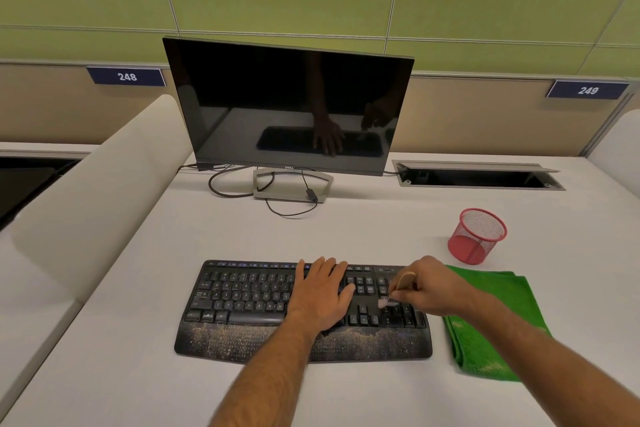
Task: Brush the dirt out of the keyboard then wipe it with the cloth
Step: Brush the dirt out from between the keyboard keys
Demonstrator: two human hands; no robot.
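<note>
A black keyboard (242, 302) lies on the white desk, its wrist rest speckled with yellowish dirt. My left hand (322, 291) rests flat on the keys right of centre, fingers straight. My right hand (427, 284) pinches a small wooden-handled brush (403, 282) over the number pad, with the pale bristles touching the keys. A folded green cloth (491, 333) lies on the desk just right of the keyboard, partly under my right forearm.
A dark monitor (287, 107) on a silver stand sits behind the keyboard, with cables looping on the desk. A red mesh cup (478, 236) stands behind the cloth. An open cable hatch (478, 177) is at the back right. A padded divider borders the left.
</note>
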